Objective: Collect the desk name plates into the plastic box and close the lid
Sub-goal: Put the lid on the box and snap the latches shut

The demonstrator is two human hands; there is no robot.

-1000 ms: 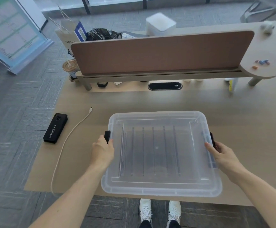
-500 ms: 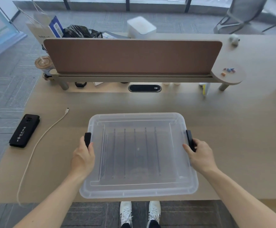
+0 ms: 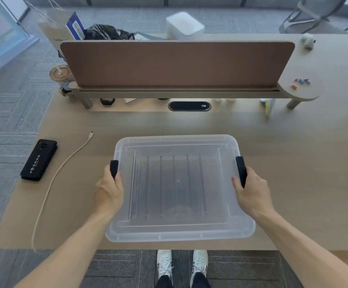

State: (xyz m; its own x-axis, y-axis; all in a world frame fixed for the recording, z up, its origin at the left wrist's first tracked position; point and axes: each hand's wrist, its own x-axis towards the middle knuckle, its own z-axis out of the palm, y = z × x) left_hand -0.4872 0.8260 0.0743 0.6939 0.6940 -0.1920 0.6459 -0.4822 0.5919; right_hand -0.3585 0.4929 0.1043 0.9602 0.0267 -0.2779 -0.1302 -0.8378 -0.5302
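A clear plastic box (image 3: 179,231) with its lid on sits at the desk's near edge. Through the lid I see several thin upright plates standing in a row inside. My left hand (image 3: 108,192) is on the box's left side, fingers against the black latch (image 3: 114,168). My right hand (image 3: 250,196) is on the right side, wrapped around the other black latch (image 3: 241,170). Both latches stand up beside the lid's rim.
A black phone (image 3: 39,160) lies at the desk's left, with a white cable (image 3: 65,165) between it and the box. A brown divider panel (image 3: 177,63) on a raised shelf crosses the back. A lidded drink cup (image 3: 60,76) stands at its left end.
The view swung so the box sits more centred. My hands stayed on the two side latches; the right hand closed further around its latch.
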